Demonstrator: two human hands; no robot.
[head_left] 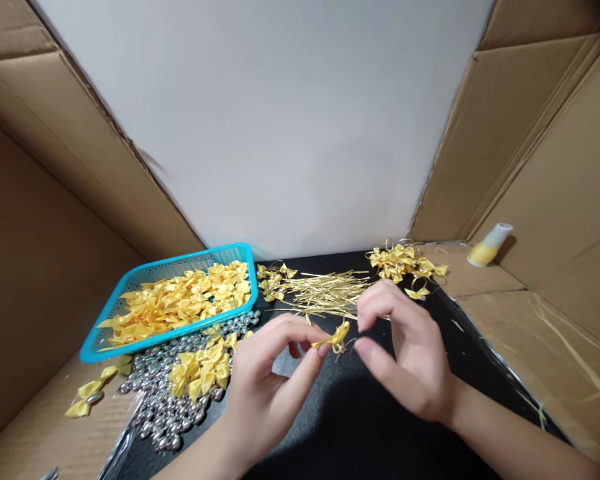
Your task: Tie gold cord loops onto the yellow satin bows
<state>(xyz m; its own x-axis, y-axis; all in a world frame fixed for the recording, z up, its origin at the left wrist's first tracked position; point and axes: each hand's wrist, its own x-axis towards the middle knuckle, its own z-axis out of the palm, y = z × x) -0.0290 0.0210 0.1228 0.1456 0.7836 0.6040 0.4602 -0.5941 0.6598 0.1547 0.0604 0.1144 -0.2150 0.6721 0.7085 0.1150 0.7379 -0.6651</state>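
Observation:
My left hand [275,373] pinches a small yellow ribbon bow [339,337] between thumb and forefinger, with a thin gold loop and fine ends showing at the bow. Just to its right, my right hand [410,363] is held with thumb and forefinger apart and nothing visible between them. A fine strand runs close to the right thumb; I cannot tell whether it touches. Behind both hands lies a loose heap of gold twist ties [330,291]. Beside my left hand, yellow bows [205,370] lie on a spread of shiny silver beads [165,407].
A turquoise basket [253,277] full of yellow bows stands at the left. Bows with gold loops [400,261] are piled at the back right, with a smaller group [275,281] beside the basket. A thread cone [490,245] stands by the right cardboard wall [560,200].

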